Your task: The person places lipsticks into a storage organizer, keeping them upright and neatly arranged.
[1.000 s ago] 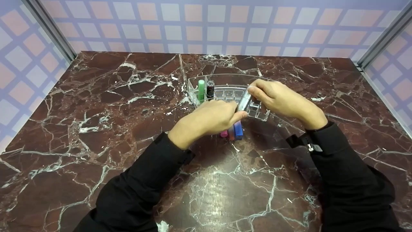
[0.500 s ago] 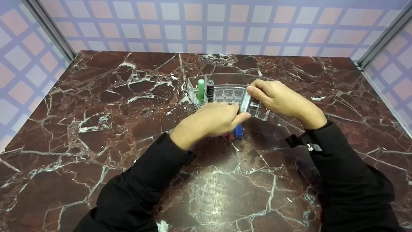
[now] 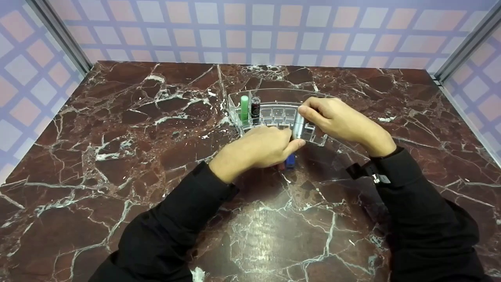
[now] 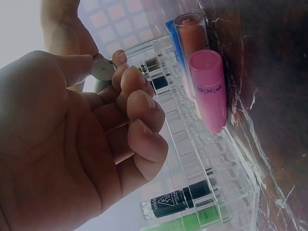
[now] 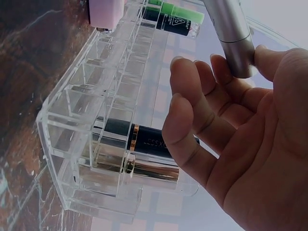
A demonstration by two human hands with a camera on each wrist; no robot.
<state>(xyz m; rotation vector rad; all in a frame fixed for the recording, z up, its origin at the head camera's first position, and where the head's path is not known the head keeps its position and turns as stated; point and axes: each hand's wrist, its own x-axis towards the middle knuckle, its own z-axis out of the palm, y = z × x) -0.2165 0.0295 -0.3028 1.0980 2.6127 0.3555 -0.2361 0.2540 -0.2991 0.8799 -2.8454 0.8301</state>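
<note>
Over the clear acrylic organizer (image 3: 274, 105), both hands hold one silver lipstick tube (image 3: 298, 127), which leans slightly. My right hand (image 3: 338, 119) pinches its upper end between thumb and fingers; in the right wrist view a seam rings the silver tube (image 5: 233, 36). At the lower end, my left hand (image 3: 264, 145) grips with thumb and index finger, the other fingers loosely curled. The left wrist view shows the tube's round end face (image 4: 103, 70). Below the left hand are a pink tube (image 4: 209, 89), an orange-red tube (image 4: 192, 38) and a blue box (image 3: 290, 161).
A green tube (image 3: 244, 107) and a black tube (image 3: 255, 109) stand in the organizer's left end. Black-and-gold lipsticks (image 5: 149, 139) fill slots at its right end. The organizer rests on a dark red marbled table (image 3: 156, 129), with checkered walls (image 3: 250, 35) behind.
The silver tube has tilted closer to upright. My left hand has shifted slightly right and now covers the pink tube in the head view. The right hand has barely moved.
</note>
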